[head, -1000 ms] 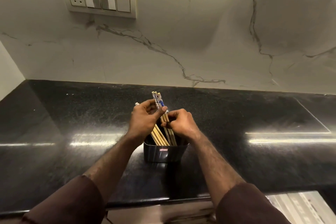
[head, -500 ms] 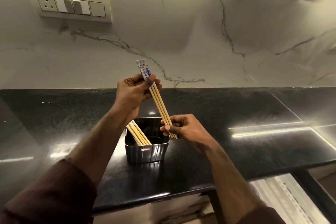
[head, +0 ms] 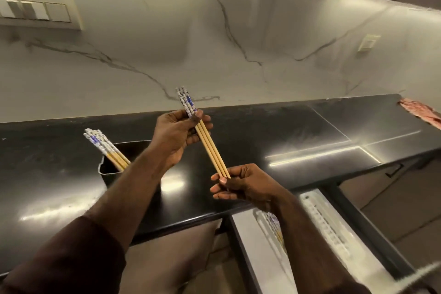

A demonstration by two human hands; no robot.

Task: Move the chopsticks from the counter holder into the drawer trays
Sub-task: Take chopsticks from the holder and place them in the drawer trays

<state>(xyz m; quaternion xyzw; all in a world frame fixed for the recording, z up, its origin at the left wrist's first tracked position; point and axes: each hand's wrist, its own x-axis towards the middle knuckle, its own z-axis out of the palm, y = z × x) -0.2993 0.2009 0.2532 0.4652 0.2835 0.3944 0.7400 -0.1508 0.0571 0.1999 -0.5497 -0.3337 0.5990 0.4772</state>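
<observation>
Head view. Left hand pinches the patterned upper ends of a small bundle of chopsticks; its fingers are clamped on them. Right hand grips the plain tips, fingers closed round them. The bundle is in the air above the black table, tilted, patterned ends far and up.

More chopsticks lean in the dark holder at left, on the table. The open drawer lies near right, below the table edge; its pale trays are blurred — one seems to hold chopsticks already, cannot confirm.

Step in hand, as judged: carry the bundle to a tray. Keep both pinches firm, turn the sticks parallel to the tray slot, lower flat — release only once they rest inside.
</observation>
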